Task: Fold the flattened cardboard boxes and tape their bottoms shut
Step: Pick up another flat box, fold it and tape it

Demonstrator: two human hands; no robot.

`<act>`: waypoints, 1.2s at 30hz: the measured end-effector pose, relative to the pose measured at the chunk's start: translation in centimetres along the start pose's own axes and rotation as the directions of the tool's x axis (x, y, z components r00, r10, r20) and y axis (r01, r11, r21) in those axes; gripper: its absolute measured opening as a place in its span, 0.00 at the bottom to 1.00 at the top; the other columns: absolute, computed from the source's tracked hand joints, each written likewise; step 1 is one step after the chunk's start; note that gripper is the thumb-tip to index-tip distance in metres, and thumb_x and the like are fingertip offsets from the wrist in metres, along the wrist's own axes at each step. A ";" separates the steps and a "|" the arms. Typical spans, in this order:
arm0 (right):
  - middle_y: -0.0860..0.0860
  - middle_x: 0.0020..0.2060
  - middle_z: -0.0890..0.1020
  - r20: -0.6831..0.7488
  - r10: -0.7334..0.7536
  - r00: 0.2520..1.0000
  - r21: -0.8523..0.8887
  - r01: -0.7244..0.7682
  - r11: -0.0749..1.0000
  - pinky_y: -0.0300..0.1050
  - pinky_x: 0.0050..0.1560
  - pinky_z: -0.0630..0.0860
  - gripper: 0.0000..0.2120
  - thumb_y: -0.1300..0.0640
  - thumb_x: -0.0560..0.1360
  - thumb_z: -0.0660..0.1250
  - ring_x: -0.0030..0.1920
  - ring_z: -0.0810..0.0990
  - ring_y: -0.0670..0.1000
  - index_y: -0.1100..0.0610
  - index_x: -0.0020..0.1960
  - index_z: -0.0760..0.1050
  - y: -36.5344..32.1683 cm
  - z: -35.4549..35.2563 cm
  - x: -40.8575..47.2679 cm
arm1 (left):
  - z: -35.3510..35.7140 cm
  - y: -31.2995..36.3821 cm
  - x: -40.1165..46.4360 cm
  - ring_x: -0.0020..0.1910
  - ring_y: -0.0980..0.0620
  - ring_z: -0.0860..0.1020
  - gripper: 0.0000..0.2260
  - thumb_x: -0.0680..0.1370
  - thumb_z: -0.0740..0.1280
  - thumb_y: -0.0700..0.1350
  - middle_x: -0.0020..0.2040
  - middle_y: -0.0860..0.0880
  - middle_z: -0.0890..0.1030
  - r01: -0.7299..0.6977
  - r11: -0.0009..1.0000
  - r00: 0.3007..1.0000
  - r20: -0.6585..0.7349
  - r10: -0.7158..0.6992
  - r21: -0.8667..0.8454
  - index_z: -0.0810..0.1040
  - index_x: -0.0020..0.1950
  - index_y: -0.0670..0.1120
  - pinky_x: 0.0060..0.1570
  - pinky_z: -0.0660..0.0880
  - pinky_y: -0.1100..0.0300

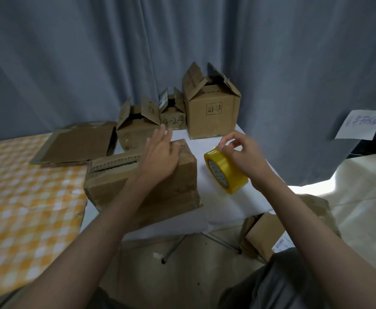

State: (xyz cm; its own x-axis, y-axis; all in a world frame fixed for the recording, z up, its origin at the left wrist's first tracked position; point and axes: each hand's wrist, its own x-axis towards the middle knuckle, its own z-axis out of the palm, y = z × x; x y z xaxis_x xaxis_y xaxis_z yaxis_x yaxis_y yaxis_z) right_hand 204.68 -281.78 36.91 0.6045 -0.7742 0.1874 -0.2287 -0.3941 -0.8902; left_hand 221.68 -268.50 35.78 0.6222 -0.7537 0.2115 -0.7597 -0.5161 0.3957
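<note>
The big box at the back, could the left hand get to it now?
Probably yes. The left hand is open above the near box, holding nothing, and only bare white table lies before the big box.

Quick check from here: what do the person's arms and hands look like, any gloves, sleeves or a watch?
Both arms are bare as far as the frame shows. The left hand and right hand wear no gloves; no watch, ring or wristband is visible. No sleeve shows. Grey clothing appears lower right.

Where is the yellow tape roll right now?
In the head view, the yellow tape roll stands on edge on the white table, right of the box, under the right hand.
</note>
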 end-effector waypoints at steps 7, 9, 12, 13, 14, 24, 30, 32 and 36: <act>0.45 0.44 0.77 -0.053 -0.023 0.998 -0.085 0.018 0.996 0.35 0.39 0.66 0.04 0.57 0.79 0.66 0.42 0.74 0.41 0.54 0.50 0.79 -0.6 2.1 0.1 | -4.1 -8.8 -5.9 0.78 0.34 0.52 0.47 0.74 0.47 0.75 0.81 0.40 0.51 0.457 0.868 0.888 -0.049 -0.457 0.194 0.51 0.80 0.41 0.74 0.55 0.39; 0.42 0.41 0.76 -0.063 -0.023 0.998 -0.078 0.018 0.997 0.35 0.37 0.66 0.03 0.57 0.79 0.66 0.41 0.74 0.41 0.54 0.50 0.79 -0.8 2.6 0.0 | -3.3 -9.3 -6.0 0.76 0.33 0.56 0.48 0.74 0.47 0.75 0.80 0.39 0.50 0.459 0.875 0.886 -0.009 -0.463 0.153 0.50 0.80 0.39 0.71 0.60 0.40; 0.44 0.44 0.77 -0.077 -0.011 0.997 -0.053 0.007 0.999 0.35 0.39 0.67 0.04 0.57 0.79 0.66 0.42 0.74 0.41 0.54 0.51 0.79 -0.8 2.7 -0.2 | -2.5 -9.4 -5.6 0.78 0.33 0.47 0.50 0.73 0.41 0.77 0.80 0.37 0.46 0.444 0.869 0.889 0.014 -0.458 0.217 0.45 0.80 0.39 0.76 0.50 0.39; 0.44 0.46 0.77 -0.082 -0.011 0.997 -0.046 0.007 0.999 0.35 0.39 0.67 0.04 0.57 0.79 0.66 0.42 0.74 0.41 0.54 0.51 0.79 -0.9 2.6 -0.3 | -2.7 -9.2 -5.3 0.78 0.33 0.42 0.48 0.74 0.40 0.76 0.80 0.37 0.44 0.442 0.861 0.888 0.014 -0.460 0.252 0.44 0.81 0.40 0.76 0.44 0.39; 0.44 0.46 0.77 -0.088 -0.012 0.996 -0.041 0.008 0.999 0.36 0.40 0.68 0.04 0.57 0.79 0.66 0.42 0.75 0.41 0.54 0.51 0.79 -0.9 2.5 -0.5 | -2.9 -8.9 -5.1 0.78 0.34 0.39 0.44 0.77 0.41 0.73 0.81 0.38 0.44 0.417 0.859 0.900 -0.008 -0.435 0.297 0.45 0.81 0.42 0.75 0.40 0.38; 0.43 0.47 0.81 -0.095 -0.062 0.994 -0.063 0.056 0.996 0.41 0.46 0.74 0.04 0.57 0.76 0.69 0.43 0.78 0.42 0.52 0.43 0.80 -1.5 0.7 -3.1 | -2.0 4.8 -2.2 0.44 0.62 0.77 0.13 0.75 0.73 0.54 0.45 0.57 0.82 -0.226 0.907 0.969 0.013 0.247 -0.355 0.85 0.56 0.51 0.48 0.77 0.62; 0.41 0.38 0.79 -0.097 -0.038 0.995 -0.049 0.034 0.998 0.40 0.43 0.74 0.04 0.58 0.76 0.69 0.39 0.76 0.34 0.52 0.43 0.81 -1.8 -0.5 -4.0 | -1.7 6.2 -1.2 0.35 0.65 0.79 0.02 0.72 0.78 0.45 0.35 0.57 0.83 -0.155 0.893 0.979 0.058 0.197 -0.423 0.87 0.43 0.50 0.39 0.76 0.69; 0.42 0.39 0.79 -0.102 -0.029 0.994 -0.050 0.024 0.998 0.39 0.42 0.73 0.05 0.57 0.77 0.69 0.40 0.77 0.36 0.51 0.44 0.81 -1.7 -0.6 -4.1 | -1.5 6.8 -1.4 0.35 0.65 0.79 0.02 0.74 0.75 0.43 0.36 0.58 0.82 -0.138 0.904 0.982 0.066 0.179 -0.405 0.86 0.42 0.50 0.36 0.73 0.71; 0.48 0.49 0.79 -0.071 0.064 0.995 -0.050 -0.068 0.996 0.40 0.45 0.72 0.09 0.52 0.79 0.66 0.46 0.76 0.43 0.49 0.58 0.77 -1.8 -0.3 -4.2 | -1.7 7.9 -1.9 0.37 0.59 0.78 0.10 0.77 0.69 0.41 0.34 0.58 0.79 -0.128 0.944 0.986 0.062 0.154 -0.304 0.81 0.37 0.52 0.34 0.72 0.65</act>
State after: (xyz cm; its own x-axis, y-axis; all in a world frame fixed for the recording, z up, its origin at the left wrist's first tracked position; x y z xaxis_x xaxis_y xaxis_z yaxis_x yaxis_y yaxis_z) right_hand 202.33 -277.93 37.82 0.5330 -0.8311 0.1589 -0.3069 -0.3649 -0.8790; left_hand 214.86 -270.47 40.03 0.4850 -0.8478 0.2144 -0.7395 -0.2666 0.6181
